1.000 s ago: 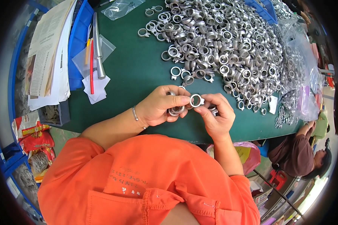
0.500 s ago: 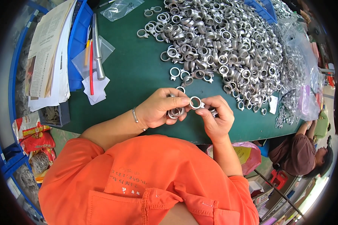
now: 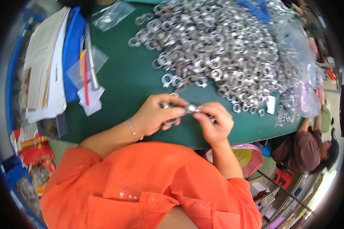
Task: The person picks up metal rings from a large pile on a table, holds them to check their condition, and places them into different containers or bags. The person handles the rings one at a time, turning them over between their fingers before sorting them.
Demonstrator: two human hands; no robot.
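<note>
My left hand (image 3: 151, 114) is closed around several grey metal rings (image 3: 171, 121), some lying in its curled fingers. Between the two hands, one metal ring (image 3: 190, 109) with a small lug is turned edge-on, pinched by the left thumb and forefinger. The thumb and forefinger of my right hand (image 3: 217, 124) grip the same ring from the other side. Another bit of metal shows under the right fingers, too blurred to make out fully. Just beyond the hands, a large heap of similar rings (image 3: 218, 49) covers the green table (image 3: 114, 76).
At the left stand a blue bin (image 3: 73, 49) and stacked papers (image 3: 42, 65). Beside them lie a red stick (image 3: 86, 78) and a metal rod (image 3: 91, 57). Clear plastic bags (image 3: 302, 57) border the heap. A person in brown (image 3: 302, 152) sits at the far right.
The ring between my hands has turned from face-on to edge-on. Both hands keep hold of it. The whole view has shifted slightly and become blurred.
</note>
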